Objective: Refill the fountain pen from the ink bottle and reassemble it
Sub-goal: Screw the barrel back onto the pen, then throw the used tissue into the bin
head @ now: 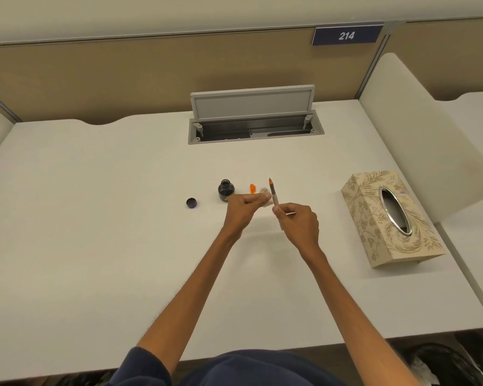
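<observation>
Sign point(347, 35) — "214", right hand point(300, 221) gripping pen point(274, 197), perhaps uncapped

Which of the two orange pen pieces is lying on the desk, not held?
The short orange piece between the ink bottle and the pen. The other orange part is the tip of the pen in the right hand.

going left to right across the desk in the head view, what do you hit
ink bottle cap → open ink bottle → left hand → orange pen piece → pen section with orange nib held in the right hand → tissue box
</observation>
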Motion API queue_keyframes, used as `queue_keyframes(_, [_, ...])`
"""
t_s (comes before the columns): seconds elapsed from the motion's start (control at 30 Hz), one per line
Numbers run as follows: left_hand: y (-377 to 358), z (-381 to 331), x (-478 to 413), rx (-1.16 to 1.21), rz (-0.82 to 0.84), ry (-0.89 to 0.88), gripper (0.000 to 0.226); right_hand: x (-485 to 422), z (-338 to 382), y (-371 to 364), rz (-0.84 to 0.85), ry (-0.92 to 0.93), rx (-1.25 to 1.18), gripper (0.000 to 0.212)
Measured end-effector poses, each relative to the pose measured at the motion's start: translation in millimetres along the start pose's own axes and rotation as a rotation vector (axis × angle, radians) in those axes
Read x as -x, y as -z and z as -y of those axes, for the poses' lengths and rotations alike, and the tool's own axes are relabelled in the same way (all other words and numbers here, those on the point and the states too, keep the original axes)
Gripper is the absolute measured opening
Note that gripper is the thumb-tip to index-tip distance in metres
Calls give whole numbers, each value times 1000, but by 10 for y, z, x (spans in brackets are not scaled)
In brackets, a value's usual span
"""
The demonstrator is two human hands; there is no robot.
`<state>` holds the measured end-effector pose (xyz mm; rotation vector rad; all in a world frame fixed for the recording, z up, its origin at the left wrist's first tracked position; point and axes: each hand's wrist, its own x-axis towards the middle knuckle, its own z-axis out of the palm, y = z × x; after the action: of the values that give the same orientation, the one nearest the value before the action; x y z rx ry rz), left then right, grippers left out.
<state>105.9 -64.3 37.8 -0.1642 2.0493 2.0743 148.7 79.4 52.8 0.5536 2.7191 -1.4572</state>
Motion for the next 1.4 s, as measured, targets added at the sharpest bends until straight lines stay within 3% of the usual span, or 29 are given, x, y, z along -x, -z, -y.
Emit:
queue_keyframes(0.33, [151,233,22,-4,-225,165,23,-410,-156,-162,-105,-121,-37,19])
queue_keyframes(0.73, [187,250,10,23,-252,251,21,-745,-386,-525,-75,-197,155,20])
queue_keyframes(1.0, [131,254,33,0,-235,280,18,-736,-390,-579,-108,-138,246,20])
queue_keyframes(1.4, [167,193,34,39,-206,279,30,-666,-464,-536,-108,-66,264,34])
